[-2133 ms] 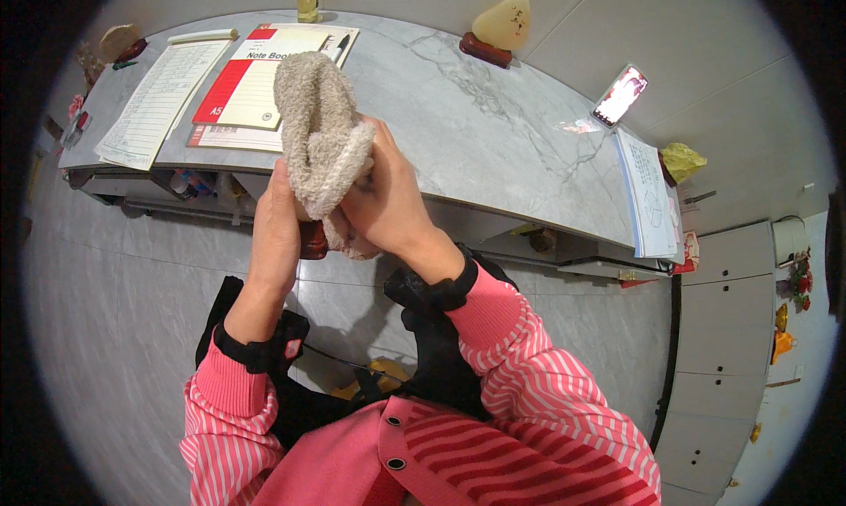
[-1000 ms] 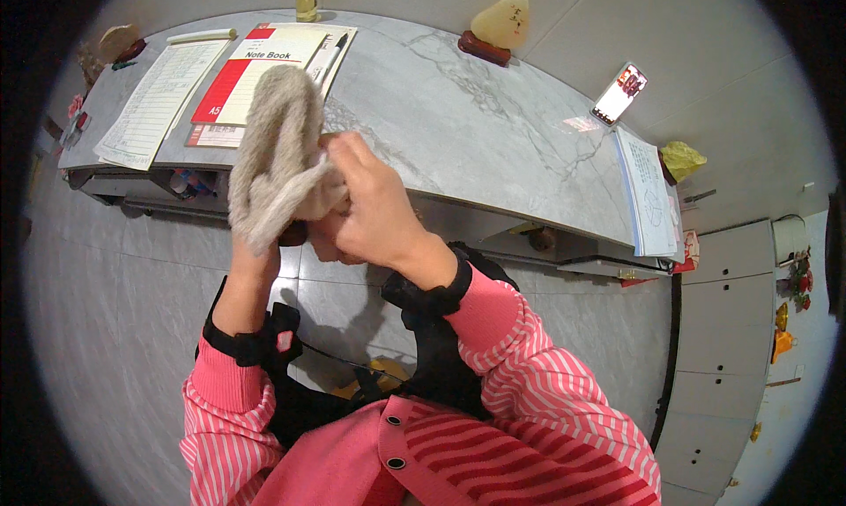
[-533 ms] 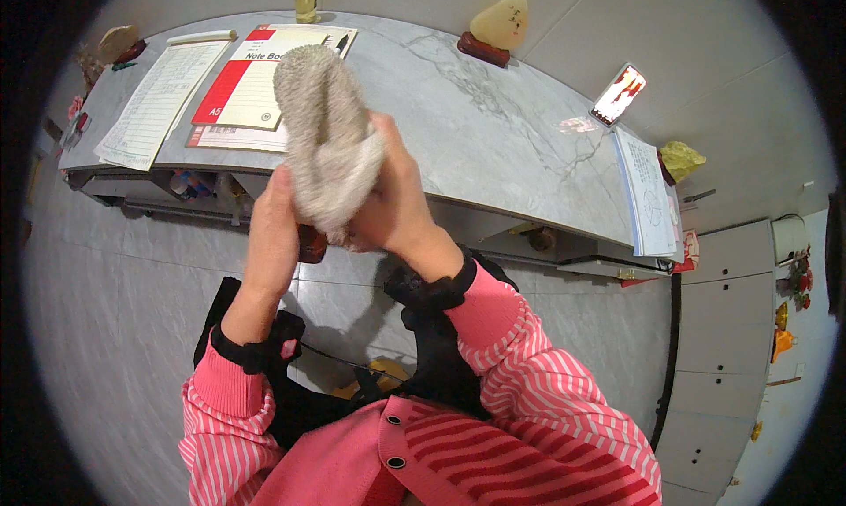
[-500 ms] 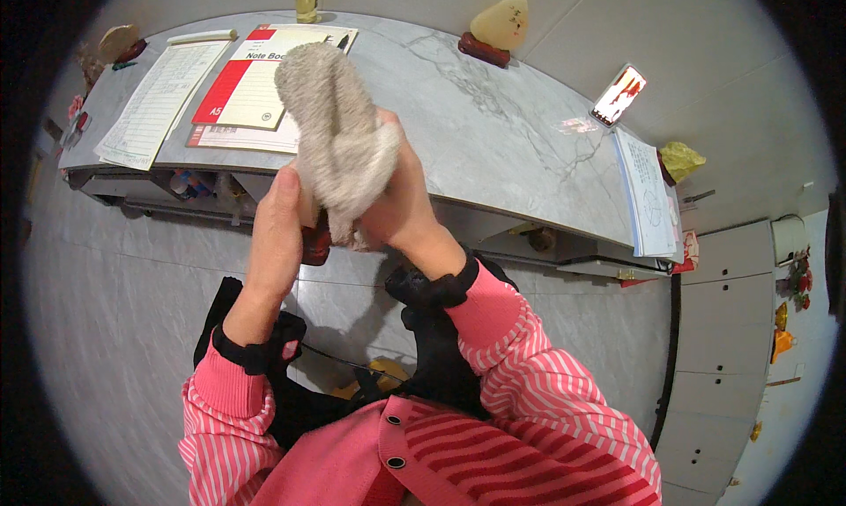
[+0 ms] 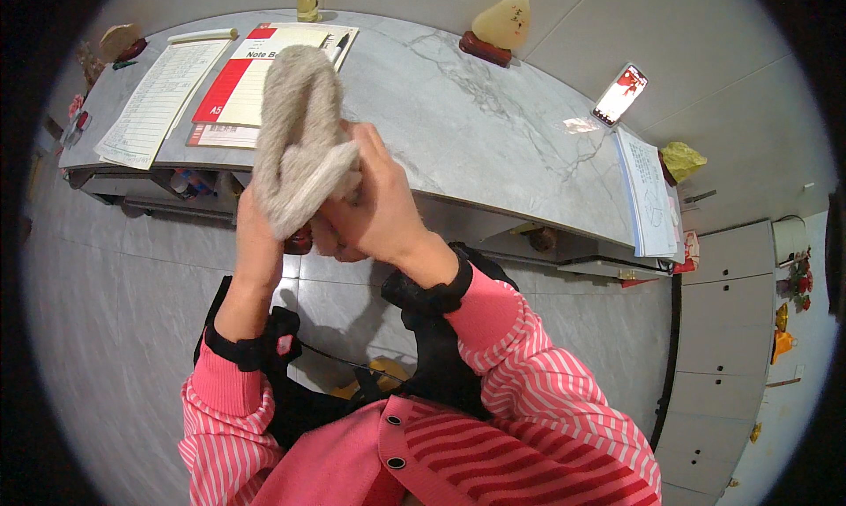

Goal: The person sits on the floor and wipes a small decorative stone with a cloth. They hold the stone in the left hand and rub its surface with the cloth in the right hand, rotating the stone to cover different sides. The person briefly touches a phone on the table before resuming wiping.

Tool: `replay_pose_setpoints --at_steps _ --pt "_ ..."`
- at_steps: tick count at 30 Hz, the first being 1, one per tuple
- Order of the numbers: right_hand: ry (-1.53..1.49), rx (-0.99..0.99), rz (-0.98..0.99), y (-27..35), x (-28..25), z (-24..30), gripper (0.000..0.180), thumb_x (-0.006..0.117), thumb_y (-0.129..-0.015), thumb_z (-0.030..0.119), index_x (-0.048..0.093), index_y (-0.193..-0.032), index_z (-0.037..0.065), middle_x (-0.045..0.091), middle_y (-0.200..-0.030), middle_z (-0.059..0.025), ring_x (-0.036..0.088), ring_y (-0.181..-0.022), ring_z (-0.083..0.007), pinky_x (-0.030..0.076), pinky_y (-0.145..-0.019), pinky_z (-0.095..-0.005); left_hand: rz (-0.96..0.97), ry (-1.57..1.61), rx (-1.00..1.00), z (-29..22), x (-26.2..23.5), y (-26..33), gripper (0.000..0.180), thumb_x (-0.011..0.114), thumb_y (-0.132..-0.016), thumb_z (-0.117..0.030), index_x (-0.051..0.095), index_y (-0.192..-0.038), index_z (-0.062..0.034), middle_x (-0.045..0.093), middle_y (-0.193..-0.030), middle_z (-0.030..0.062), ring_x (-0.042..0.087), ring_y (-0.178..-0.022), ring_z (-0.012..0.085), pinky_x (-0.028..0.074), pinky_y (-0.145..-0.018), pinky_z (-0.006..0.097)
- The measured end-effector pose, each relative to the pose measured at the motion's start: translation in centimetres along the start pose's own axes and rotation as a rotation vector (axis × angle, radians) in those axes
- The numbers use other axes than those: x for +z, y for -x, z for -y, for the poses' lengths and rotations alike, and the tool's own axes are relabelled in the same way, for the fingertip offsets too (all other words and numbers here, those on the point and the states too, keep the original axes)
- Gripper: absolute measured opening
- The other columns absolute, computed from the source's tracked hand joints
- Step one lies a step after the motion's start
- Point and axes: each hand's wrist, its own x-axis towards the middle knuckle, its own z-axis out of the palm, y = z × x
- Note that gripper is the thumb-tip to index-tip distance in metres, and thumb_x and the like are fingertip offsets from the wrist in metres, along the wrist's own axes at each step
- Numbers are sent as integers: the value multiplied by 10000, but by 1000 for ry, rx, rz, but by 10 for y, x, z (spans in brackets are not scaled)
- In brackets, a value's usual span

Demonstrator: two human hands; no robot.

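Observation:
A fuzzy beige cloth (image 5: 304, 127), sock-like in shape with a thick folded edge, stands up between my hands above the table's near edge. My right hand (image 5: 374, 202) is closed on its lower right side, fingers curled inward. On the other side my left hand (image 5: 258, 233) is closed too, its fingers hidden behind the cloth. A glossy dark red-brown piece (image 5: 300, 240) shows beneath the cloth between my palms. Most of that piece is covered, so I cannot tell its kind.
On the grey marbled table (image 5: 423, 127) lie a red-and-cream notebook (image 5: 231, 92), a pen (image 5: 341, 46), a written pad (image 5: 163, 101) and papers (image 5: 643, 193). A pale stone ornament (image 5: 502, 22), a bottle (image 5: 307, 2) and a phone (image 5: 620, 94) stand along the back.
The cloth has shifted left and turned, its folded edge now slanting across the front. My right hand has moved left with it, its back more exposed. My left thumb is now covered.

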Motion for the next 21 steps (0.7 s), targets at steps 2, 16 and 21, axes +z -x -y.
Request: replay_pose_setpoints --at_steps 2,16,21 --pt "60 -33 44 1 0 6 635 701 -664 136 456 -1238 17 513 -1097 -221 576 -945 -452 511 -757 -474 -41 2 201 1 -1 -1 303 617 -928 -289 591 -1037 -8 584 -757 5 499 -551 61 372 -443 233" --pt "52 -34 -140 -6 -13 -9 690 733 -691 190 446 -1296 26 521 -1163 -210 578 -1038 -424 507 -842 -437 207 -33 -267 10 -4 -1 553 382 -1012 -472 543 -1213 17 592 -1095 69 534 -931 124 446 -787 253" --pt "-236 153 -109 -2 -8 -13 616 702 -743 110 455 -1304 40 542 -1158 -178 593 -1063 -387 497 -869 -416 204 -72 28 3 5 1 542 402 -1019 -454 534 -1244 21 601 -1146 69 547 -997 133 456 -859 268"
